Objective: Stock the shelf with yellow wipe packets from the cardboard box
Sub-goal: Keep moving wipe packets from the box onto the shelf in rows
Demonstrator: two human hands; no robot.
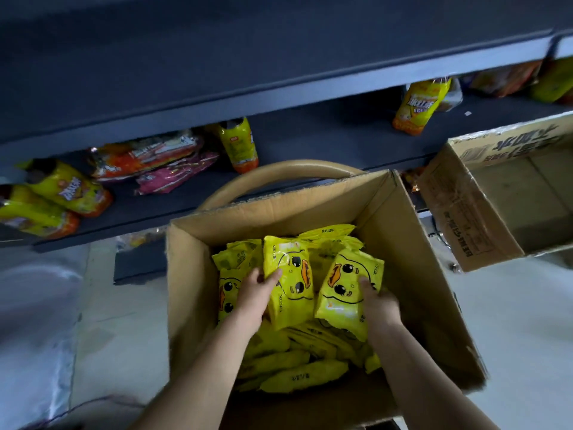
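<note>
An open cardboard box [198,274] stands below me, filled with several yellow wipe packets printed with a duck face. My left hand [254,293] grips one yellow packet [290,287] by its left edge, thumb over the front, and holds it upright above the pile. My right hand [376,301] grips a second yellow packet [344,293] by its right edge, tilted to the right. More packets [297,367] lie flat beneath both hands. The dark shelf [310,141] runs across the view behind the box.
The shelf carries yellow and orange snack bags [59,197] at the left, pink and orange packs [148,162], and yellow bags [418,103] further right. A second, open cardboard box [483,200] sits at the right. A tan curved handle [279,172] arcs behind the first box.
</note>
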